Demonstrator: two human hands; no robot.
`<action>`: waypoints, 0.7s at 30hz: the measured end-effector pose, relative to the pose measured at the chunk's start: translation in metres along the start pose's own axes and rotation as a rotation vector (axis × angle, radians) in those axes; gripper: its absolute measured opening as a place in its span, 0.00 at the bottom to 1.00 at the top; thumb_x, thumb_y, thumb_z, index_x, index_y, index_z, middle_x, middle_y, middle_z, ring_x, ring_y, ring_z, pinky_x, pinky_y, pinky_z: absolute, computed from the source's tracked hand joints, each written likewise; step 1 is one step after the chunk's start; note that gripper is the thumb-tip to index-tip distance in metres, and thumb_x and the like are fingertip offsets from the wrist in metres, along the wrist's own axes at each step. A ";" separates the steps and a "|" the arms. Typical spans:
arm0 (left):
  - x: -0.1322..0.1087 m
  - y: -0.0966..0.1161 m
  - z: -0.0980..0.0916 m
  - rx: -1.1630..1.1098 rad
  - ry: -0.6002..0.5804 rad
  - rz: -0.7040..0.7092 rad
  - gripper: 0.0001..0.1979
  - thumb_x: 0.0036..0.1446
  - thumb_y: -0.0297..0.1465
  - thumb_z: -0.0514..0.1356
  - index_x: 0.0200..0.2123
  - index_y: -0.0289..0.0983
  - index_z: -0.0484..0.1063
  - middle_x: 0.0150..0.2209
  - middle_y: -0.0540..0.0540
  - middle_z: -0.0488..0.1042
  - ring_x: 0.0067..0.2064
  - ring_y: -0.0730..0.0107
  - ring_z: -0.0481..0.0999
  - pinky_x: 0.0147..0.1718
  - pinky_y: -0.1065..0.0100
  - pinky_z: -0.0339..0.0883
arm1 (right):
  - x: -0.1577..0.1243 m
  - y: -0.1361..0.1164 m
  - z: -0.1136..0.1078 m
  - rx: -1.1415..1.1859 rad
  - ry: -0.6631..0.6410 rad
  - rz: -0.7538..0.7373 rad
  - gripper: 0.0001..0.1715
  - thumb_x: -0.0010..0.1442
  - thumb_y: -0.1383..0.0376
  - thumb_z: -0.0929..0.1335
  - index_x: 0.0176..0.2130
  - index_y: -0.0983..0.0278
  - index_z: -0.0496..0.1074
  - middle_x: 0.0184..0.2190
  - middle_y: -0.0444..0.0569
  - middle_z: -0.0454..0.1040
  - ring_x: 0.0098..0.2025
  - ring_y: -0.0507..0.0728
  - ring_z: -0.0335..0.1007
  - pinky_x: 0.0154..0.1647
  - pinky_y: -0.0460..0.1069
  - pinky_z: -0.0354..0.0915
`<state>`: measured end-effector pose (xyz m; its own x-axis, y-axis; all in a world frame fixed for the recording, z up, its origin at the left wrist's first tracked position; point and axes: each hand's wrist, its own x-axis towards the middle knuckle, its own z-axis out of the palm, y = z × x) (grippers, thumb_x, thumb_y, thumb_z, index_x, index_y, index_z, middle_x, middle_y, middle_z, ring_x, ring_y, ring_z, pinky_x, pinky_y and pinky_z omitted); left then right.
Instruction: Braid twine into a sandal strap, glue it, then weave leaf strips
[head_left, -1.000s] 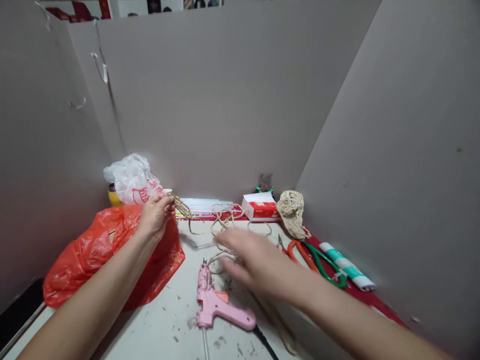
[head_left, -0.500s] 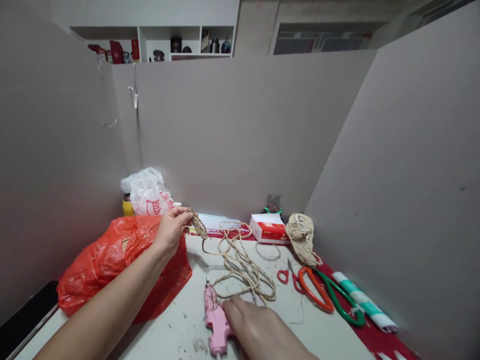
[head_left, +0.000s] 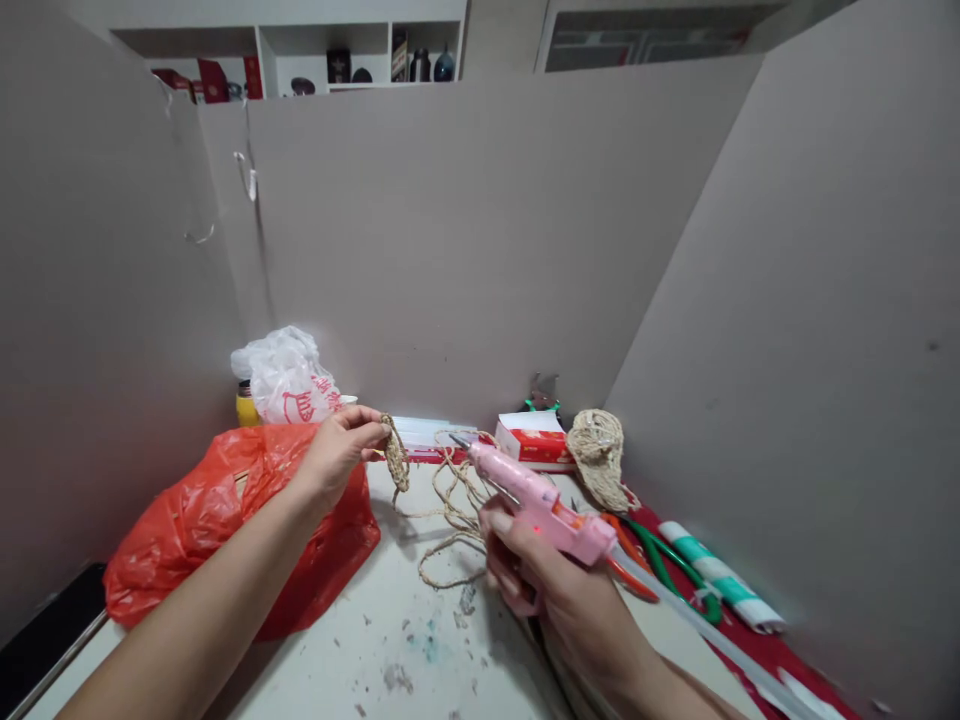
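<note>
Head view: from where I stand, a small wound piece of rope [head_left: 397, 462] hangs just left of the frame's middle, pinched at its top edge in the grip of the left hand [head_left: 341, 455], thumb against fingers. A strand runs from its lower end to loose rope [head_left: 456, 513] lying in loops near the centre. The right hand [head_left: 540, 570] has its grip wrapped round the handle of a pink glue gun [head_left: 525, 485], right of centre, nozzle tipped up toward the left, apart from the rope. The wound piece looks light, soft and rough, unlikely to slip but apt to spring loose; I'd take it by the rim. The gun seems light, stiff plastic, best held by the handle, since its metal tip may be hot; the long glue stick [head_left: 697, 620] behind it could sway. The pale counter [head_left: 315, 680] is flecked with scraps and stains in the lower middle. A red bag [head_left: 191, 530] fills the lower left, a rope bundle [head_left: 598, 455] sits right of centre, and grey panels [head_left: 450, 250] close in the space, with a white shelf [head_left: 259, 60] beyond, upper left.
</note>
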<state>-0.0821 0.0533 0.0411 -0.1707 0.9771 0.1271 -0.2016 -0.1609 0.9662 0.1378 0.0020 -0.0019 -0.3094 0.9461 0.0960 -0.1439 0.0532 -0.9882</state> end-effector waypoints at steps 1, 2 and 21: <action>-0.001 0.001 0.001 0.011 -0.016 -0.009 0.09 0.36 0.27 0.68 0.24 0.33 0.71 0.23 0.50 0.73 0.24 0.76 0.70 0.25 0.73 0.62 | 0.003 -0.001 0.007 0.070 -0.027 0.027 0.20 0.56 0.49 0.67 0.27 0.64 0.68 0.16 0.41 0.60 0.19 0.49 0.53 0.17 0.44 0.50; -0.002 0.001 0.002 0.020 -0.032 -0.019 0.09 0.36 0.28 0.69 0.24 0.33 0.72 0.23 0.50 0.73 0.24 0.76 0.71 0.25 0.73 0.62 | 0.006 -0.001 0.015 0.105 -0.055 0.045 0.21 0.55 0.49 0.68 0.29 0.65 0.70 0.19 0.44 0.64 0.21 0.49 0.57 0.18 0.44 0.50; -0.010 -0.005 0.018 0.070 -0.064 0.001 0.10 0.42 0.26 0.69 0.31 0.34 0.75 0.29 0.51 0.74 0.28 0.79 0.72 0.27 0.78 0.66 | 0.030 0.029 0.021 0.309 -0.076 0.033 0.22 0.54 0.51 0.70 0.45 0.59 0.75 0.45 0.51 0.75 0.41 0.58 0.72 0.31 0.48 0.67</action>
<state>-0.0617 0.0470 0.0389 -0.1084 0.9842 0.1398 -0.1334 -0.1538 0.9791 0.1050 0.0253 -0.0250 -0.3866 0.9184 0.0846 -0.4077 -0.0879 -0.9089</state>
